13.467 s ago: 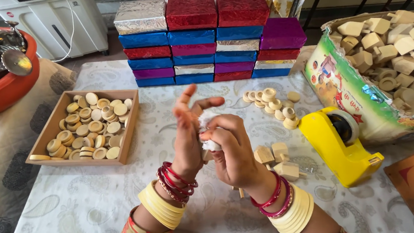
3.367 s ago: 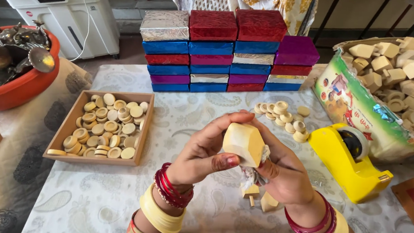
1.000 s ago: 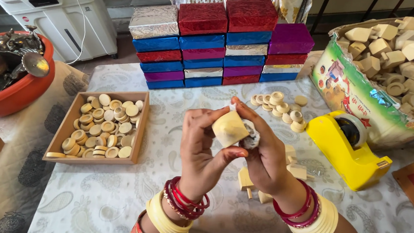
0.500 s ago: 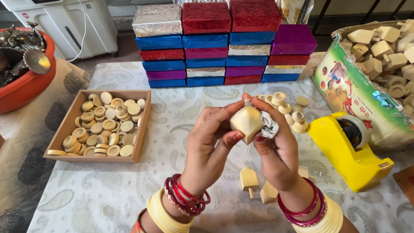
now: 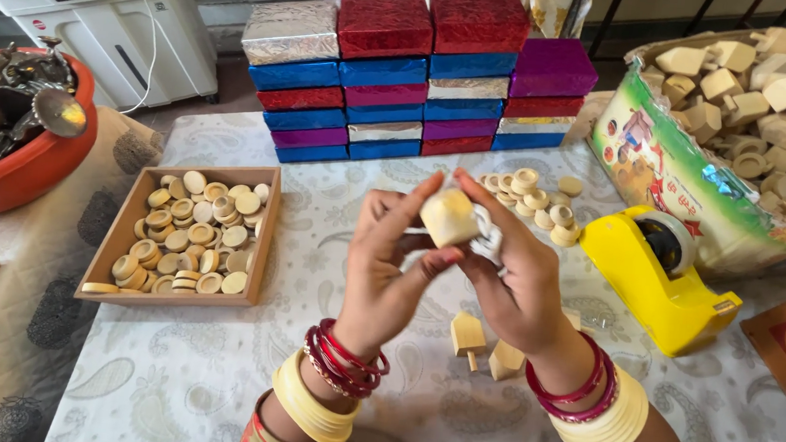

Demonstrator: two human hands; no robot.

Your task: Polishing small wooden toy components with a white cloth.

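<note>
Above a paisley-patterned tablecloth (image 5: 209, 376), a left hand (image 5: 386, 282) and a right hand (image 5: 511, 279) pinched a small pale wooden block (image 5: 450, 217) between fingertips, both hands clamped on it, raised clear of the table. Two similar wooden pieces (image 5: 486, 345) lay below the wrists. A wooden tray of discs (image 5: 184, 243) sat to the left, a yellow tape dispenser (image 5: 658, 282) to the right, and stacked foil-covered boxes (image 5: 415, 76) behind.

wooden block (image 5: 449, 218) between both hands' fingers (image 5: 433, 194)
</note>
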